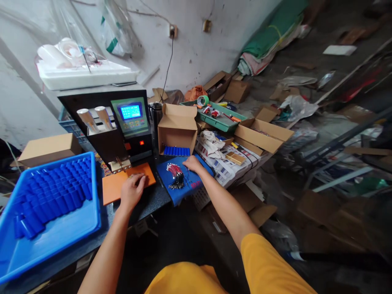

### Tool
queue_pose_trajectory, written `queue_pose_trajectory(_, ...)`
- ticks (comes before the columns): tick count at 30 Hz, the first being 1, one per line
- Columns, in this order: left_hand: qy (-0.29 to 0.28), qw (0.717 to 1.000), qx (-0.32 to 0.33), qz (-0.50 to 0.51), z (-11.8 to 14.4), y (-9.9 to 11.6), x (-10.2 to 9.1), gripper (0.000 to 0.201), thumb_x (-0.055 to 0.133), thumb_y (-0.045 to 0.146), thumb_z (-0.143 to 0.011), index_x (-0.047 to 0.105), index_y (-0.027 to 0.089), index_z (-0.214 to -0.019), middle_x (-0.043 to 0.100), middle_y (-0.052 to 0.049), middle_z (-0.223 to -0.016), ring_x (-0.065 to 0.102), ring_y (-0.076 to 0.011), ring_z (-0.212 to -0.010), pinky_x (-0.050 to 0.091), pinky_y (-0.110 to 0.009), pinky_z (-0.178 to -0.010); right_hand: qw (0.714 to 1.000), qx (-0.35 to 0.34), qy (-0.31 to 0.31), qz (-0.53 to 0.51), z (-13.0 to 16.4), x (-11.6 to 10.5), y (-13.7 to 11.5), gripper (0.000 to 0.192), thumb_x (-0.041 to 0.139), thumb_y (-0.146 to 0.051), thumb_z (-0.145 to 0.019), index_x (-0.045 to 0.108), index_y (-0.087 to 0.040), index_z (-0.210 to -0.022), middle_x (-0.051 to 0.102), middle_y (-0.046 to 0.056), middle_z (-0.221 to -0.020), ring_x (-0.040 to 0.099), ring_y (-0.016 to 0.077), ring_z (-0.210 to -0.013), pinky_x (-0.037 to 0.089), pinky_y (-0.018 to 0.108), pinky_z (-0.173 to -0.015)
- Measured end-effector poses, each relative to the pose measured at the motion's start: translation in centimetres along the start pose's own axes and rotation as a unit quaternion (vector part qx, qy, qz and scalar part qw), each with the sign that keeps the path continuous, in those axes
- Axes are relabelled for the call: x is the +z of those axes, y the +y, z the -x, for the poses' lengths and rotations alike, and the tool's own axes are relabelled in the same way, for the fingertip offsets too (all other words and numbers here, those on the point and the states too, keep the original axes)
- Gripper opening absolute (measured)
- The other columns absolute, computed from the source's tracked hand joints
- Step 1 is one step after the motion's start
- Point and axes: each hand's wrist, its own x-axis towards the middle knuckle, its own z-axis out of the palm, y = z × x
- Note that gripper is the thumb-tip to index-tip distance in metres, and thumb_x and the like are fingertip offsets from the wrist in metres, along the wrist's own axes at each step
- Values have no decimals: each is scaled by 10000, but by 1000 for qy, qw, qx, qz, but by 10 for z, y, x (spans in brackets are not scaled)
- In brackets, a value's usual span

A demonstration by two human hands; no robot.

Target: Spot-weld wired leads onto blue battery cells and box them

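Note:
My left hand (pixel 132 191) rests on an orange pad (pixel 113 187) in front of a black machine (pixel 114 122) with a lit blue screen; its fingers curl over something small that I cannot make out. My right hand (pixel 192 163) reaches onto a blue cloth (pixel 179 192), fingers touching down beside a bundle of red-tipped wires (pixel 177 174). A row of blue cylindrical cells (pixel 177 151) lies just beyond that hand, in front of an open cardboard box (pixel 177 128).
A blue tray (pixel 61 228) full of blue cells sits at the left. A closed carton (pixel 49 148) stands behind it. A green tray (pixel 220 116) with tools, open boxes (pixel 263 134) and a white crate (pixel 228 165) crowd the right. Clutter covers the floor.

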Motion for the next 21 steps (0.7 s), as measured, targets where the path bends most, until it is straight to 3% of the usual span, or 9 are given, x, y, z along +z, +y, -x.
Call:
queue_pose_trajectory(6, 3, 998, -30, 46, -1, -1, -1, 331, 561, 462, -876, 733, 179, -885, 754, -79, -872, 706, -204, -770, 574, -327, -716, 986, -1, 39, -160, 7, -29, -9, 282, 535, -275, -866, 517, -172, -605, 480, -37, -433, 443, 82, -384, 352, 172, -422)
queue_pose_trajectory(11, 24, 988, -66, 137, 0, 8, -1, 369, 585, 485, -865, 726, 157, -955, 759, -91, -905, 719, -203, -789, 603, -342, -741, 902, -94, 89, -411, 24, -44, -35, 275, 620, -381, -789, 500, -189, -632, 483, -52, -459, 409, 66, -385, 303, 157, -377)
queue_pose_trajectory(15, 57, 982, -57, 173, 7, 38, -4, 329, 596, 441, -887, 714, 158, -1004, 754, -92, -949, 719, -202, -836, 606, -343, -750, 851, -135, 51, -505, 46, -31, -66, 319, 677, -453, -726, 500, -198, -651, 478, -60, -462, 388, 63, -378, 269, 161, -354)
queue_pose_trajectory(18, 77, 990, 26, 119, 13, 60, -8, 247, 598, 379, -908, 710, 178, -998, 734, -83, -947, 698, -192, -870, 581, -344, -795, 821, -128, -1, -556, 64, -11, -91, 329, 701, -449, -704, 499, -197, -645, 465, -64, -464, 374, 59, -367, 258, 166, -340)
queue_pose_trajectory(21, 92, 990, 100, 27, 16, 68, -11, 216, 621, 348, -904, 697, 186, -1026, 712, -91, -944, 673, -198, -888, 549, -362, -828, 795, -108, -48, -595, 79, 11, -113, 324, 718, -428, -696, 499, -193, -649, 466, -64, -490, 394, 57, -383, 261, 164, -341)
